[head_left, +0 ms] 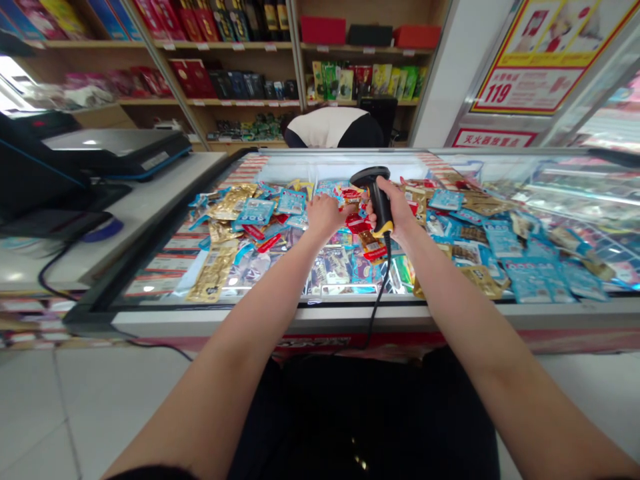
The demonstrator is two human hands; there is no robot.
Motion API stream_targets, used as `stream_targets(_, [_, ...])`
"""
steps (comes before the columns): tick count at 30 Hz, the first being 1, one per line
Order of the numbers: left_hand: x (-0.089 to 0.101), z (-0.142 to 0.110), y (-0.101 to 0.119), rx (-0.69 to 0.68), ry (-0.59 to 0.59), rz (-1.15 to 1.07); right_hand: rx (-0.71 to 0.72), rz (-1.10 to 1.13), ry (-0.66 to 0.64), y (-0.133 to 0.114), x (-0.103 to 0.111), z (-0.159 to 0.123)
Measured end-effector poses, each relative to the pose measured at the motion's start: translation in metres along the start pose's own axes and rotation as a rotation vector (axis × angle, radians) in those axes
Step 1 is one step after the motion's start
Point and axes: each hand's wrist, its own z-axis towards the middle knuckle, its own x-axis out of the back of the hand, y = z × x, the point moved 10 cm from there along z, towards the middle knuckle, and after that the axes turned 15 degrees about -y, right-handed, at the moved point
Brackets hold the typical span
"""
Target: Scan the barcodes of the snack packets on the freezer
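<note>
My right hand (397,212) is wrapped round the handle of a black barcode scanner (376,195) with a yellow band, its head tilted left and its black cable (376,300) hanging down over the freezer's front edge. My left hand (324,215) reaches out beside it, fingers curled on a red-wrapped packet (358,223) held between the two hands. Both hands hover over the glass lid of a chest freezer (320,313) filled with several blue, gold and red wrapped ice creams.
A counter (150,200) on the left carries a black scale and a cash register (30,167). Behind the freezer a person (333,128) bends down before shelves (240,47) of boxed goods. A second glass case (590,180) stands at the right.
</note>
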Motion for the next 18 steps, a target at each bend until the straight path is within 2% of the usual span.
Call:
stream_targets(4, [-0.009,0.0,0.006,0.028,-0.037,-0.026,0.01,-0.016,0.011,0.0,0.002,0.001])
stream_targets(9, [-0.018,0.011,-0.008,0.077,-0.104,-0.18,0.006,-0.045,0.011,-0.002,0.0,-0.001])
stream_targets(15, [-0.02,0.015,-0.006,0.083,-0.07,-0.232,-0.002,-0.084,-0.006,-0.004,-0.004,-0.003])
stream_targets(18, [-0.021,0.015,-0.002,0.104,-0.093,-0.244,-0.001,-0.089,-0.005,-0.004,-0.003,-0.003])
